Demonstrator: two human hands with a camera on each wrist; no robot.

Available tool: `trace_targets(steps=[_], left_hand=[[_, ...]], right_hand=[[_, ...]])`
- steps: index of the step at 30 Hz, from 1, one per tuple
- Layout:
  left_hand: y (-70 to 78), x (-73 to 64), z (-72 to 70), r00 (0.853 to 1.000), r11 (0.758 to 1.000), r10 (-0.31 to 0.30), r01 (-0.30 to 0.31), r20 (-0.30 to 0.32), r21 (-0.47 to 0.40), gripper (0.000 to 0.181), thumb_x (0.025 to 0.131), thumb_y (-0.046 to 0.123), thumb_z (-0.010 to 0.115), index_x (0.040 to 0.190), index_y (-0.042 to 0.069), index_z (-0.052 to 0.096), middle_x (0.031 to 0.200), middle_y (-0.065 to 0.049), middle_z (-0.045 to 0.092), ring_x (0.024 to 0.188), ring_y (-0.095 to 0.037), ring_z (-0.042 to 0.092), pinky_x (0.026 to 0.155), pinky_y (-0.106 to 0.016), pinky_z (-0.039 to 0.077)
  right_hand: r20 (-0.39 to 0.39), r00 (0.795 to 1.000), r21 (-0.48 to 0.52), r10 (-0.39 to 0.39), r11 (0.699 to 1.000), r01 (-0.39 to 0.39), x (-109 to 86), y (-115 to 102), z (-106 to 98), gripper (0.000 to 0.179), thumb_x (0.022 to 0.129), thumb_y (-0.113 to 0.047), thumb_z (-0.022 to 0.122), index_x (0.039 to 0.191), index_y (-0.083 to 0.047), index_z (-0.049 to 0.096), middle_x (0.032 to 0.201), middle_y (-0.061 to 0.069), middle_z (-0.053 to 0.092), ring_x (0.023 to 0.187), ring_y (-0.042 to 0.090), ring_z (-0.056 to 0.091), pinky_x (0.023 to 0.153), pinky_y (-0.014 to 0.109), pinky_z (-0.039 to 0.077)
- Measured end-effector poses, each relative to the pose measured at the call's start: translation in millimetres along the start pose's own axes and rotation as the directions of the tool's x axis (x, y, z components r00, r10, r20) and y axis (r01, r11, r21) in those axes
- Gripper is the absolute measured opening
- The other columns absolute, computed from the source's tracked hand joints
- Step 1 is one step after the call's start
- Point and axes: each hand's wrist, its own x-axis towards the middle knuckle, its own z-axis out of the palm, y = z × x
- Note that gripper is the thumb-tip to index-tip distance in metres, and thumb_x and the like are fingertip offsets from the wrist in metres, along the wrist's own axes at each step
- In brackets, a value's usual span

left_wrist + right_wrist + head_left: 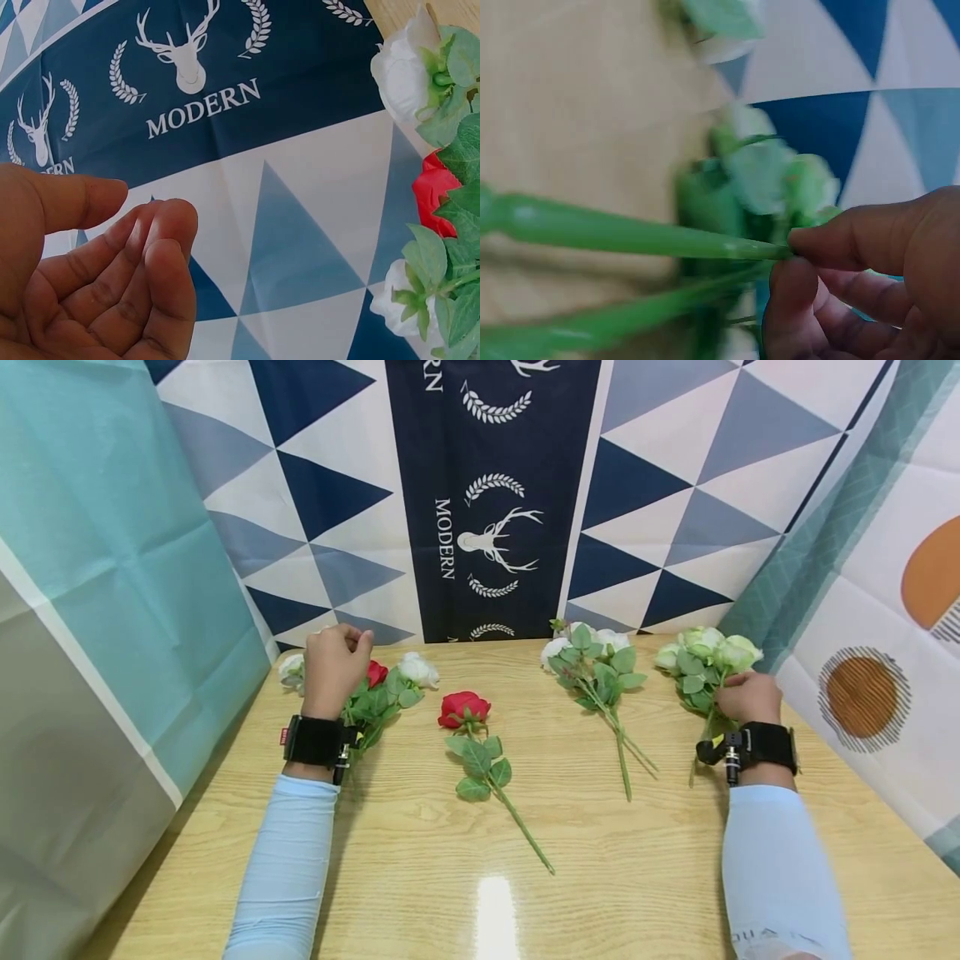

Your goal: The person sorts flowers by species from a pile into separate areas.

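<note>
My right hand [750, 697] pinches a green stem [622, 229] of the pale green roses [705, 647] between thumb and fingertips, at the right of the table. A second stem [630, 315] runs just below it in the right wrist view. My left hand [336, 668] is raised above the flowers at the far left, fingers loosely bent, with nothing between thumb and fingers [171, 285]. Beneath it and partly hidden by it are a red rose [436, 195] and white roses [418, 670] with green leaves.
A single red rose [465, 710] lies on the wooden table [420, 860] near the middle. Right of it are white roses [555, 652] with crossing stems. A patterned cloth [495, 460] hangs behind the table, with more cloth at both sides.
</note>
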Motion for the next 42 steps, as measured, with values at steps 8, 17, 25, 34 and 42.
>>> trace_targets(steps=[8,17,25,34,42], left_hand=[[0.0,1.9,0.2,1.0,1.0,0.008,-0.008,-0.007,-0.002,0.03,0.096,0.027,0.056,0.089,0.001,0.069,0.07,-0.013,0.064,0.058,-0.025,0.055,0.059,-0.038,0.042],[4.3,3.3,0.9,1.0,1.0,-0.018,0.018,0.013,0.003,0.03,0.096,0.028,0.057,0.089,0.001,0.069,0.072,-0.012,0.064,0.06,-0.025,0.056,0.061,-0.038,0.043],[5.7,2.3,0.5,1.0,1.0,-0.013,0.013,0.021,0.006,0.029,0.096,0.027,0.057,0.09,0.002,0.069,0.072,-0.012,0.065,0.061,-0.025,0.056,0.062,-0.038,0.043],[-0.5,-3.3,-2.4,1.0,1.0,-0.005,0.006,0.013,-0.002,0.029,0.096,0.027,0.057,0.089,0.002,0.069,0.071,-0.012,0.064,0.058,-0.025,0.055,0.059,-0.038,0.041],[0.5,-1.2,-1.4,1.0,1.0,0.001,-0.001,0.013,-0.002,0.03,0.096,0.028,0.057,0.089,0.001,0.07,0.072,-0.013,0.065,0.059,-0.025,0.056,0.059,-0.038,0.043]], right_hand=[[0.013,0.999,-0.1,-0.051,0.994,0.052,1.7,9,5,0.031,0.085,-0.015,0.059,0.102,0.011,0.061,0.1,0.031,0.056,0.078,0.039,0.054,0.058,0.04,0.045],[0.029,1.0,-0.103,-0.014,0.995,0.016,0.9,13,0,0.032,0.085,-0.022,0.066,0.096,0.008,0.06,0.093,0.026,0.058,0.075,0.036,0.054,0.058,0.041,0.044],[0.02,0.998,-0.09,0.053,0.995,-0.051,1.9,13,2,0.028,0.084,-0.026,0.069,0.07,-0.003,0.061,0.058,0.004,0.054,0.06,0.027,0.05,0.052,0.037,0.04],[0.039,0.997,-0.106,-0.072,0.992,0.076,4.5,13,11,0.019,0.08,-0.016,0.065,0.072,0.001,0.063,0.064,0.011,0.057,0.059,0.028,0.05,0.049,0.036,0.04],[0.086,0.995,-0.151,-0.052,0.986,0.065,3.7,13,4,0.044,0.084,-0.013,0.056,0.121,0.01,0.058,0.121,0.035,0.051,0.096,0.05,0.052,0.064,0.045,0.048]])
